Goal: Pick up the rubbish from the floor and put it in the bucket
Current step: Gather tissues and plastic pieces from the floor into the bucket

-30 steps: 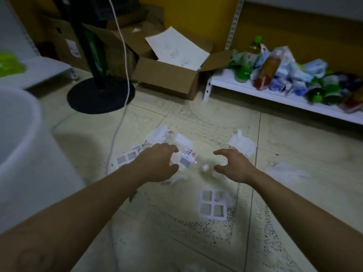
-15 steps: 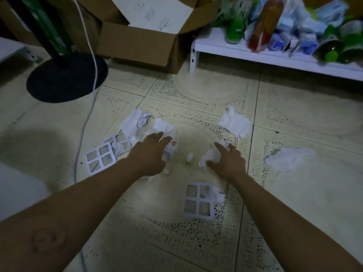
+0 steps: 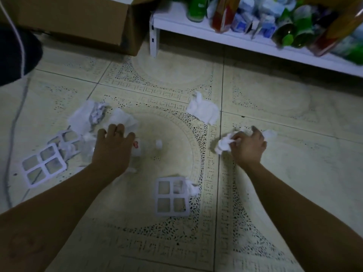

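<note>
While the right hand (image 3: 247, 145) is closed on a crumpled tissue (image 3: 224, 145), the left hand (image 3: 112, 148) lies spread over a clear plastic wrapper (image 3: 137, 149). Both look light, soft, easily bunched. Just behind the left hand, more tissue (image 3: 122, 119); nearer, stiff grid frames (image 3: 171, 197), best taken by an edge. Floor (image 3: 284, 183) open rightward; bucket unseen.

Dim, greenish, grainy throughout; brightest on the floor (image 3: 167, 138) centre, darkening toward corners. Soft blur on the shelf (image 3: 245, 40) goods; wide-angle bending at edges.
</note>
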The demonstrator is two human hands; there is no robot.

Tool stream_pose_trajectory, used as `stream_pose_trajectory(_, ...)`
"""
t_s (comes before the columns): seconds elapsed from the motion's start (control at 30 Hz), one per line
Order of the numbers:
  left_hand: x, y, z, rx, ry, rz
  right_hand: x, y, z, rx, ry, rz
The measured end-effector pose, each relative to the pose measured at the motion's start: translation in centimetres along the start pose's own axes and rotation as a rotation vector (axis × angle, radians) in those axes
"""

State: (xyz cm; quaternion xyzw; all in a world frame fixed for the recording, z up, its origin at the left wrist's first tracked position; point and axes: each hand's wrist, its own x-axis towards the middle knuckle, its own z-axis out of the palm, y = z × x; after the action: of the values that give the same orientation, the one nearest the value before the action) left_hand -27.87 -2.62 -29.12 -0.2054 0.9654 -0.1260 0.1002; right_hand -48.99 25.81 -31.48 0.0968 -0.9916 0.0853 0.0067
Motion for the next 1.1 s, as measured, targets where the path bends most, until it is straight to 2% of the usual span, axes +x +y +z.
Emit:
stream_pose_trajectory(0.07, 0.1, 0.5, -0.3, -0.101, 0.002, 0.021, 0.6, 1.1, 0.5, 0.023, -0.234, 0.101)
stream_pose_trajectory(0.13, -0.1, 1.4, -1.0, -0.207, 0.018, 0.068, -0.1, 1.2, 1.0, 0.128, -0.412, 0.081)
stream_pose_trajectory(0.27, -0.9, 2.9, -2.6, -0.343, 0.055, 0.102, -2.4, -1.4, 1.5, 0.142, -0.393, 0.008)
stream_pose_trajectory(0.33, -1.3, 3.1, -3.0, -0.392, 0.071, 0.087, -3.3, -3.0, 1.3, 0.129, -0.468, -0.082)
stream_pose_trajectory(0.43, -1.7, 2.1, -3.7, -0.441, 0.084, 0.052, -4.3, -5.8, -0.1, 0.269, -0.556, -0.260)
stream_pose_trajectory(0.6, -2.2, -2.3, -7.5, -0.537, 0.153, -0.041, -4.7, -12.7, -7.3, 0.439, -0.438, -0.503)
stream_pose_trajectory(0.67, -2.6, -5.3, -10.8, -0.589, 0.205, -0.106, -4.5, -16.3, -11.7, 0.576, -0.412, -0.522)
stream_pose_trajectory(0.77, -3.7, -10.8, -16.4, -0.797, 0.272, -0.218, -5.2, -22.7, -18.4, 0.903, -0.433, -0.508)
stream_pose_trajectory(0.87, -6.6, -17.3, -21.6, -0.878, 0.356, -0.302, -7.5, -30.0, -23.3, 1.152, -0.567, -0.518)
stream_pose_trajectory(0.97, -11.4, -23.9, -25.3, -0.748, 0.437, -0.395, -11.3, -37.1, -26.4, 1.423, -0.857, -0.510)
stream_pose_trajectory(1.03, -15.5, -28.1, -26.6, -0.661, 0.398, -0.474, -14.9, -41.1, -27.3, 1.583, -1.066, -0.529)
stream_pose_trajectory(1.1, -19.9, -31.6, -26.8, -0.651, 0.292, -0.553, -18.9, -43.8, -27.2, 1.648, -1.169, -0.565)
